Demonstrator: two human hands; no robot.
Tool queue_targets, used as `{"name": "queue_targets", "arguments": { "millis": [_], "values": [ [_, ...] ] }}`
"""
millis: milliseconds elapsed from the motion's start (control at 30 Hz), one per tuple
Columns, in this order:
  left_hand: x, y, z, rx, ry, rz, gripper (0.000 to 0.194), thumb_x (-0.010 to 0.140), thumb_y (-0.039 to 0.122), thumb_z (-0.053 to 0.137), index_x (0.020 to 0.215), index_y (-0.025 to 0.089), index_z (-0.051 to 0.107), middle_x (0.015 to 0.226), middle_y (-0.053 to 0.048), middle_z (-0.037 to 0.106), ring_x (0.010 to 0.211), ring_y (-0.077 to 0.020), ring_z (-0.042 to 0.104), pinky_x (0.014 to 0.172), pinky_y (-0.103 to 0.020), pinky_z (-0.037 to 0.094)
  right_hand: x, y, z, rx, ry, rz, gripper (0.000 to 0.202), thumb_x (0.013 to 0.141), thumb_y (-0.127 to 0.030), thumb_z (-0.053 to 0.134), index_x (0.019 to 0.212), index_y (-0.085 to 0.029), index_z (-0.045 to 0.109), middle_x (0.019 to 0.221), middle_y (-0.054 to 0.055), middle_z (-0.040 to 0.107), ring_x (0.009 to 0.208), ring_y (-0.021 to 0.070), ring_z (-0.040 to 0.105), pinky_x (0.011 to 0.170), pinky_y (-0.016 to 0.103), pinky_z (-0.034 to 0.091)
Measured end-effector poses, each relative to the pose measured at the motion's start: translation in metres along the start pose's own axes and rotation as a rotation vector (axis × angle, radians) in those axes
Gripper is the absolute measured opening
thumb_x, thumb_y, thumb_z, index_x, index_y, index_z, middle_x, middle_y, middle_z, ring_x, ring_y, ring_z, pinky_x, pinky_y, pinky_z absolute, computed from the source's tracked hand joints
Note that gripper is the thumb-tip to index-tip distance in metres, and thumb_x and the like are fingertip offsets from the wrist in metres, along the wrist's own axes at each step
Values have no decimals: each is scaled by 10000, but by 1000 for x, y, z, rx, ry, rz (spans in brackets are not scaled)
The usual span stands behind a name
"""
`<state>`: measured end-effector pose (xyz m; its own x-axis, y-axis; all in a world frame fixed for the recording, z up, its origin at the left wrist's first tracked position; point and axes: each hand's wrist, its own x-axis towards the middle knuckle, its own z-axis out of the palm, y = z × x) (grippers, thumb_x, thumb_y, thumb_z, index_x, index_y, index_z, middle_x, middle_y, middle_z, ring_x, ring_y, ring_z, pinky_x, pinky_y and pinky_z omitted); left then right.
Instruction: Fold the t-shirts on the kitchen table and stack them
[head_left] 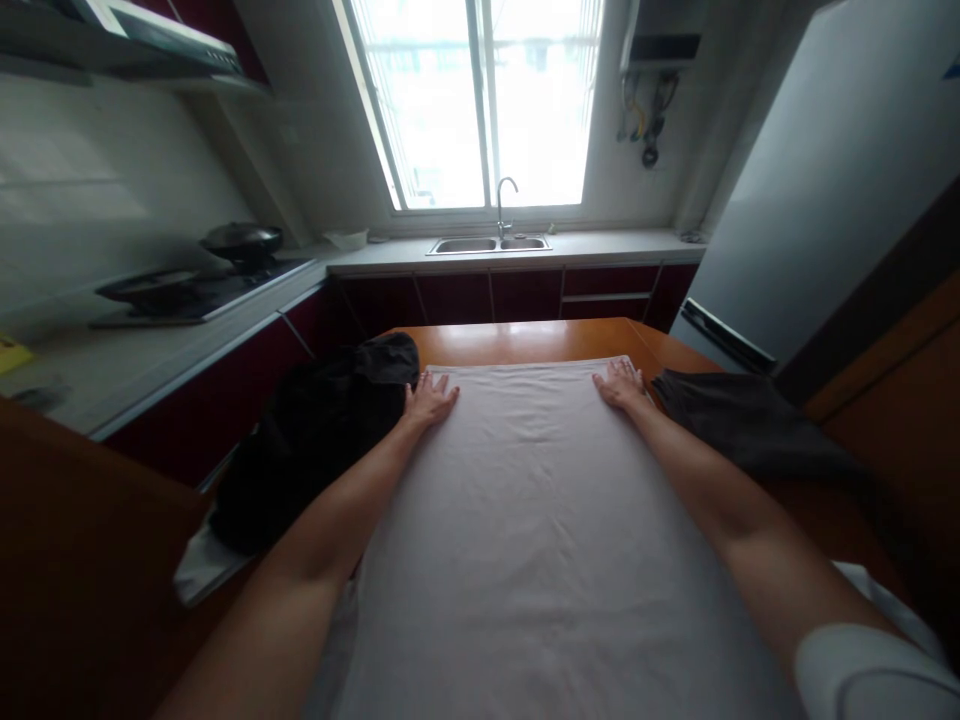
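A pale, light-coloured cloth (540, 500) lies spread over the wooden table (517, 342), with faint creases down its middle. My left hand (430, 399) rests flat on its far left corner, fingers spread. On the far right corner lies my right hand (621, 384), also flat with fingers apart. Both arms reach forward along the cloth's sides. Left of my left hand sits a heap of black fabric (322, 430). Dark grey folded cloth (750, 420) lies to the right of my right forearm. The cloth's near end runs out of view.
Beyond the table, a counter holds a double sink (489, 245) with a faucet (501, 205) under a window. A stove with a lidded pan (241, 240) and a wok (150, 287) stands left. A refrigerator (832, 170) rises at the right.
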<state>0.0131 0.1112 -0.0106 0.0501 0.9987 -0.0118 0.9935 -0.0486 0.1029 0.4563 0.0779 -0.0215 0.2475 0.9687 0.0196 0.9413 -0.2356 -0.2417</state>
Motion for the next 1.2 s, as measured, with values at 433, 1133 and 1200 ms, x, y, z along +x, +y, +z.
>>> {"name": "queue_targets", "arguments": {
  "millis": [433,1133,1200],
  "values": [
    [-115,64,-20,-53,-222,482,668,1030,591,266,1620,295,167,1685,-128,115,1547,-356,104,1181,-619,180,-136,-76,-15,62,69,-347,568,1047,-368,328,1555,-116,351,1661,158,211,1546,263,149,1224,564,111],
    [-424,64,-33,-61,-314,927,951,877,649,624,1614,363,96,1695,-65,37,1555,-341,9,1220,-621,46,-443,-15,-34,130,-297,-915,714,1000,-470,506,1614,-284,193,1681,110,70,1555,283,22,1213,613,10],
    [-440,60,-34,-71,-303,912,924,887,611,638,1612,374,115,1696,-65,52,1555,-343,20,1218,-624,58,-456,-10,-36,135,-281,-910,678,1005,-483,493,1604,-294,238,1682,100,85,1555,282,34,1217,609,27]
  ]
}}
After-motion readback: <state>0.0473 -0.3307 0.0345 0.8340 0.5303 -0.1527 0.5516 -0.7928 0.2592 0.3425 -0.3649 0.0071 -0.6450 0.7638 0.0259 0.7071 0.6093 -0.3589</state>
